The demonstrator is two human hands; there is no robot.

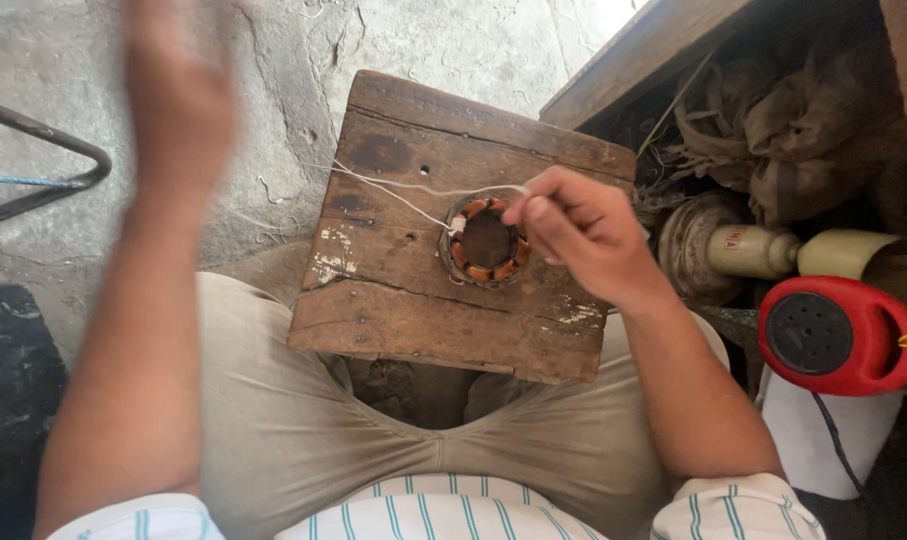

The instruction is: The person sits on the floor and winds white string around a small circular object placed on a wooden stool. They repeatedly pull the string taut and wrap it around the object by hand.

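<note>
A round stator ring with copper-orange windings (485, 241) lies on a worn wooden board (413, 310) that rests across my knees. My right hand (583, 232) sits at the ring's right side, fingers pinched on a thin white cord (393, 192) that runs left from the ring across the board. My left hand (178, 95) is raised above the floor at the upper left, blurred by motion, fingers apart and holding nothing I can see.
A red round device (835, 335) with a yellow wire sits at the right, above a white container (835, 440). Behind it lie a cream cylinder (753, 250), old motor parts and crumpled cloth (773, 110). A bent metal bar (43, 165) stands at the left on cracked concrete.
</note>
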